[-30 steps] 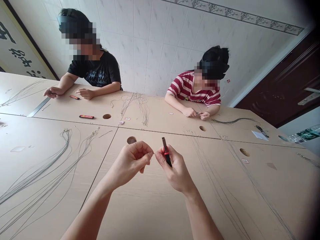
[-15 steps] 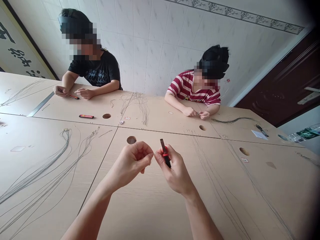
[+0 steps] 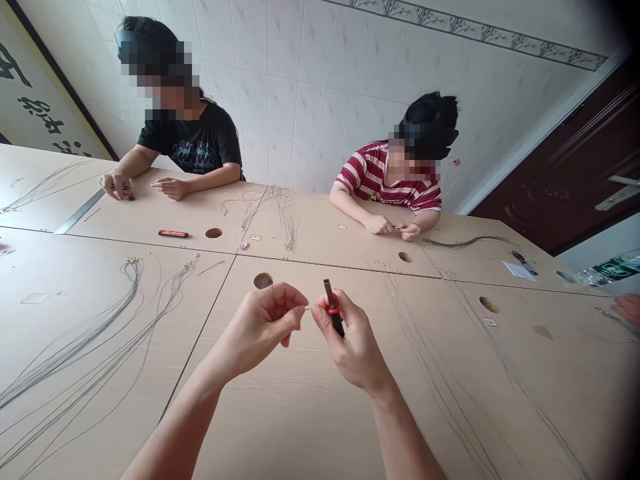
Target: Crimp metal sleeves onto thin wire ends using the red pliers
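Observation:
Near the middle of the table [image 3: 280,427], my left hand [image 3: 270,327] pinches a tiny thin piece [image 3: 309,308] whose end shows at the fingertips. Just right of it, my right hand [image 3: 350,337] has its palm and fingers round a small tool [image 3: 333,308] with black and red handles; the tool's dark metal tip points up and away. The thumb and forefinger of my right hand are pressed together by the far end of the tiny piece. Whether they grip it is too small to tell.
Bundles of thin wires [image 3: 113,317] lie at the left, more wires [image 3: 430,360] at the right. Across the table sit a person in black [image 3: 200,147] and one in striped red [image 3: 367,173]. A bottle [image 3: 613,269] and a hand [image 3: 627,310] are at the right edge.
My hands have parted slightly, with the tiny piece now showing between them. The person in black has picked up the small red and black object. A hand has appeared at the right edge.

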Tool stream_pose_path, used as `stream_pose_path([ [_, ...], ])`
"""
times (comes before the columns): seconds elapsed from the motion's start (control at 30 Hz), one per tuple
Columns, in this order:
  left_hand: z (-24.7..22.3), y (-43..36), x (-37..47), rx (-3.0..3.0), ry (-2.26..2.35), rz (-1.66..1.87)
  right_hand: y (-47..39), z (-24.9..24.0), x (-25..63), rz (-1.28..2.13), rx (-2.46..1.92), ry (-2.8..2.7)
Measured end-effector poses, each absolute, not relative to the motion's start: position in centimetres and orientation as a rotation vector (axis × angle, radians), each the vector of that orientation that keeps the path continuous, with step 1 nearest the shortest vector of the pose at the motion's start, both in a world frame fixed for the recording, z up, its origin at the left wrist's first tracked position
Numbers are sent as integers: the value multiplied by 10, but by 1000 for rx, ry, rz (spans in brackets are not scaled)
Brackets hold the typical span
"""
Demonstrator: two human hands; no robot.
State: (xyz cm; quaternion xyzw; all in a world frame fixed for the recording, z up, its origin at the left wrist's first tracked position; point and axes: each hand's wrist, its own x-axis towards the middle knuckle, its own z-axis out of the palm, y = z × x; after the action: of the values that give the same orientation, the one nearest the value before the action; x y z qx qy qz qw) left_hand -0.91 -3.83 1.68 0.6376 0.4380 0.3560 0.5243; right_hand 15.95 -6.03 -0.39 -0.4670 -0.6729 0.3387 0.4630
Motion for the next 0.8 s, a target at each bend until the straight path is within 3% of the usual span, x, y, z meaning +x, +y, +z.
stream_pose_path([
  [0.8, 14, -39, -6, 1527, 1032, 889, -59, -3, 159, 853, -1168, -1642],
])
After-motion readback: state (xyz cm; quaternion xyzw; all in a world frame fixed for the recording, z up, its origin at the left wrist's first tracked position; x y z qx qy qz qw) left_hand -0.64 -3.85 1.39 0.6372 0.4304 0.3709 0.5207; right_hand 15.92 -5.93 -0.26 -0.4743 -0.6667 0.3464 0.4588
